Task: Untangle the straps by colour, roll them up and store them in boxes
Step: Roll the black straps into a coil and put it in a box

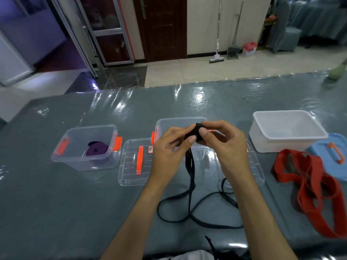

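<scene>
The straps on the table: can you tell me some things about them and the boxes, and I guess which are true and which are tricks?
1. Both hands, the left hand and the right hand, hold the black strap. True.
2. The purple strap lies loose on the table. False: it is rolled up inside the clear box on the left.
3. The red strap is rolled up. False: it lies in a loose heap on the table.
4. The white box has no lid on it. True.
5. The black strap is all rolled up. False: only a small roll sits between the fingers; the rest trails over the table.
</scene>
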{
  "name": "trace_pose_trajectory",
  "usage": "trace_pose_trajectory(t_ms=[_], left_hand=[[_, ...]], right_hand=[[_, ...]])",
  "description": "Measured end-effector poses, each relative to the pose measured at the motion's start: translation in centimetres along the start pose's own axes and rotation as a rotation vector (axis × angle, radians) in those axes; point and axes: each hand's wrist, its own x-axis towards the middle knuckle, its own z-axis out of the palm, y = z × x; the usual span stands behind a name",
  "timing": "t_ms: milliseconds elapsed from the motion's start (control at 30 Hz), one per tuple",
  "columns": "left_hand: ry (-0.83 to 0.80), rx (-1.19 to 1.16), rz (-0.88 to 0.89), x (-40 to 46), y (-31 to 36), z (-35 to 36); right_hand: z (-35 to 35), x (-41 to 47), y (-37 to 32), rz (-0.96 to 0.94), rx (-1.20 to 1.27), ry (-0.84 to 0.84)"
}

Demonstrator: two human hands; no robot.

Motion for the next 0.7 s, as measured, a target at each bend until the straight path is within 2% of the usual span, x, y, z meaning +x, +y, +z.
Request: trace_pose_trajectory(t_ms=[100,267,400,533,600,700], left_hand=[[-0.019,0.016,0.033,0.4,0.1,-0.7],[0.063,-0.093,-0.021,0.2,0.1,-0.1],[0.062,-0.065,-0.008,0.7,0.0,-0.5],[0.123,-0.071,-0.008,0.6,-0.2,-0.5],[0.166,-0.087,-0.003,0.5,-0.4,0.0],[0.135,-0.132,-0.014,0.9,-0.6,0.3]], right_hand=[[-0.3,0.2,0.0,0.045,0.045,-0.022],[-0.2,0.3,0.0,0.021,0.052,0.0],[0.7,0.1,0.5,0.076,0.189,0.031],[0.1,0.5,0.8,0.122,0.065,0.014],[0.1,0.7,0.7,0.088,0.046,0.043],[0.3,1.0,0.6,0.02,0.08,0.075]])
